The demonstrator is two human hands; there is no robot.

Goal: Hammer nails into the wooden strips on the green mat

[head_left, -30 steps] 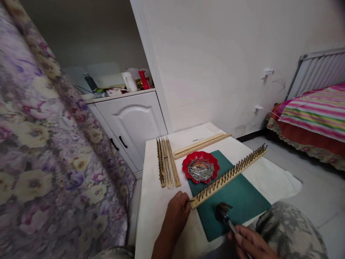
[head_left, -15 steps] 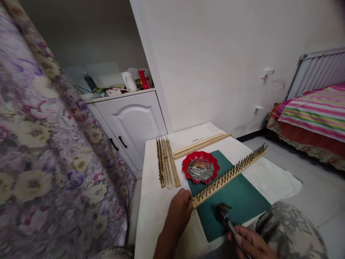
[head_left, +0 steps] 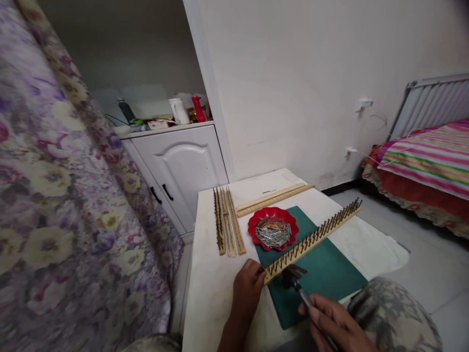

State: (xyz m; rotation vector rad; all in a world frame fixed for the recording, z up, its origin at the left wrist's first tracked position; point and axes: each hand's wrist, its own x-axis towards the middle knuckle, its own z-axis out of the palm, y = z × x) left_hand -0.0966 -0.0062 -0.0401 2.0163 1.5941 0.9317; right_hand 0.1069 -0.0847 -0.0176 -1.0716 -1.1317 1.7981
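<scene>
My left hand [head_left: 248,283] is closed at the near end of a wooden strip [head_left: 311,248], its fingertips pinched around what looks like a nail, mostly hidden. A row of dark nails stands up along this strip, which lies slantwise across a green mat [head_left: 324,274]. With fingers wrapped round the handle, my right hand [head_left: 331,318] holds a hammer [head_left: 301,293]. The hammer's head is close beside the strip's near end, low over the mat. Just beyond the strip, a red scalloped bowl [head_left: 256,215] holds many loose silver nails [head_left: 273,233].
Left of the bowl lie several narrow wooden strips [head_left: 236,222], the leftmost bristling with nails. More strips [head_left: 274,199] lie along the back of the white table [head_left: 208,288]. A floral curtain [head_left: 91,195] hangs at left; a cabinet [head_left: 183,171] and bed [head_left: 421,161] stand beyond.
The hammer has moved left and slightly up, its head now closer to the strip's near end. My left hand stays at that end, shifted slightly right in view.
</scene>
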